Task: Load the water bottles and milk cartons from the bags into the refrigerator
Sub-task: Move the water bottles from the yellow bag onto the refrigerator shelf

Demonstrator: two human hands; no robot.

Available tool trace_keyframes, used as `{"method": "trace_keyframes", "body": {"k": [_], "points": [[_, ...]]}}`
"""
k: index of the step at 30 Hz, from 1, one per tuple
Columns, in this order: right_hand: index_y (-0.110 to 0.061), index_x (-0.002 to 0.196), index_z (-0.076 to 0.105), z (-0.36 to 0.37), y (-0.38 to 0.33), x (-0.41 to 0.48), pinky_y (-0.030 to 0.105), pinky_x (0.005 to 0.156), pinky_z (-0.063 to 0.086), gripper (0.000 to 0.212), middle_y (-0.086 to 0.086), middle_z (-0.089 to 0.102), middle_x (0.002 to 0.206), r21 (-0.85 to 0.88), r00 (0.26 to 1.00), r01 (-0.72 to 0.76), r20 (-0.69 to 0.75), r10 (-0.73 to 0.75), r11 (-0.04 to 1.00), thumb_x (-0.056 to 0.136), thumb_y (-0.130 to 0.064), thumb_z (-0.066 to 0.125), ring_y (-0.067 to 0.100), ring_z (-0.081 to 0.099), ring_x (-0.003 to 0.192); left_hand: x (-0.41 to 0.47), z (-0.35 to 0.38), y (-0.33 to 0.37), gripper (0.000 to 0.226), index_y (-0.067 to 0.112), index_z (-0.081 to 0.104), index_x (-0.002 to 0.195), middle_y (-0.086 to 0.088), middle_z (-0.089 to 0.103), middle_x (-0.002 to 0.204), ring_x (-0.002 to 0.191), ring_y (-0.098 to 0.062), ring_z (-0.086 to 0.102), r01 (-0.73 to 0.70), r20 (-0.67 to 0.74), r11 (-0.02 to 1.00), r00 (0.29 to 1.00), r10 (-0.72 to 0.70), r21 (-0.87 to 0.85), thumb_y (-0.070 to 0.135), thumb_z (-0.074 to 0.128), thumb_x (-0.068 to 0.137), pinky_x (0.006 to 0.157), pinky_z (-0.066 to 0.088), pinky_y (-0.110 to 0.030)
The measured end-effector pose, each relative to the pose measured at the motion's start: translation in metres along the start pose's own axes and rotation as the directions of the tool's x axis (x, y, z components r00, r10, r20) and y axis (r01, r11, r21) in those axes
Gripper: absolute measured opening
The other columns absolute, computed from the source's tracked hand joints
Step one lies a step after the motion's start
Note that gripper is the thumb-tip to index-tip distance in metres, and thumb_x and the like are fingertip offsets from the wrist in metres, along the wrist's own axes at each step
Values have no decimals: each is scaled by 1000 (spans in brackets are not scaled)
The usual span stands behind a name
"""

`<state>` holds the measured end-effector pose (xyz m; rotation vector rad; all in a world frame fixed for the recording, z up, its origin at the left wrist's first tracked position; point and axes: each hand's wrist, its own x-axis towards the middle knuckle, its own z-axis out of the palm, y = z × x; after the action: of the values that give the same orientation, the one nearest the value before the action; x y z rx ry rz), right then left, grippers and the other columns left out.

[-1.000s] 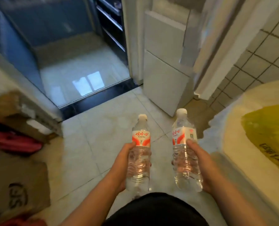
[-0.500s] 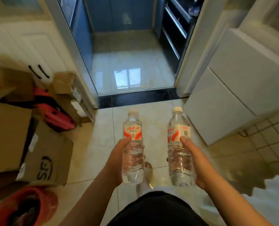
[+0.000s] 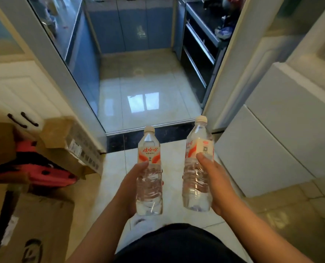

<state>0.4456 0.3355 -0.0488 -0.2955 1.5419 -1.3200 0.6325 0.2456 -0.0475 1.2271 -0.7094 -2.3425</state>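
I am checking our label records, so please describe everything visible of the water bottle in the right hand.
The water bottle is clear ribbed plastic holding clear water, with a white cap on and a white and orange-red label bearing a small square code. It is nearly upright, its top leaning slightly away, in the air above the tiled floor. The right hand holds it from its right side, the thumb pressing the label's lower edge; nothing else touches it.

Left water bottle (image 3: 149,179) and right water bottle (image 3: 197,177): clear, white-capped, red-and-white labels, roughly upright, side by side before the dark threshold (image 3: 169,134)
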Motion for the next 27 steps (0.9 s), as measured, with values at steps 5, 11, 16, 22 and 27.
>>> {"method": "trace_keyframes", "body": {"k": [5, 11, 16, 22, 27], "points": [[-19, 125, 56, -10, -36, 48, 47, 82, 59, 43, 11, 73, 102, 7, 988, 57, -145, -56, 998, 90, -44, 61, 29, 73, 88, 76, 33, 46, 67, 6, 60, 112, -11, 70, 83, 67, -23, 67, 78, 121, 994, 989, -87, 78, 42, 85, 62, 58, 59, -33], [-21, 129, 54, -24, -78, 110, 52, 88, 56, 48, 8, 71, 108, 7, 905, 134, -409, -120, 991, 88, -45, 62, 29, 71, 92, 172, 91, 107, 55, 6, 70, 103, -14, 73, 84, 68, -25, 72, 122, 267, 959, 945, -191, 255, 35, 84, 59, 62, 58, -36], [-24, 127, 56, -44, -105, 141, 52, 89, 55, 48, 9, 72, 107, 128, 807, 209, -582, -97, 969, 84, -43, 66, 30, 71, 92, 243, 146, 137, 52, 7, 63, 111, -16, 72, 93, 76, -26, 69, 74, 300, 860, 919, -255, 505, 37, 67, 68, 75, 53, -40], [-28, 114, 65, -89, -124, 154, 45, 79, 57, 31, 5, 75, 95, 207, 651, 334, -757, -66, 920, 85, -37, 69, 25, 73, 85, 302, 225, 132, 61, 3, 62, 120, -15, 71, 89, 76, -26, 70, 29, 393, 732, 829, -397, 680, 40, 69, 72, 70, 51, -38], [-32, 114, 65, -147, -148, 174, 47, 87, 56, 36, 1, 74, 102, 165, 541, 421, -835, -101, 892, 79, -43, 70, 21, 71, 94, 348, 304, 109, 53, 4, 61, 123, -15, 72, 91, 75, -26, 70, -68, 454, 679, 791, -410, 731, 35, 69, 80, 72, 51, -40]]}}
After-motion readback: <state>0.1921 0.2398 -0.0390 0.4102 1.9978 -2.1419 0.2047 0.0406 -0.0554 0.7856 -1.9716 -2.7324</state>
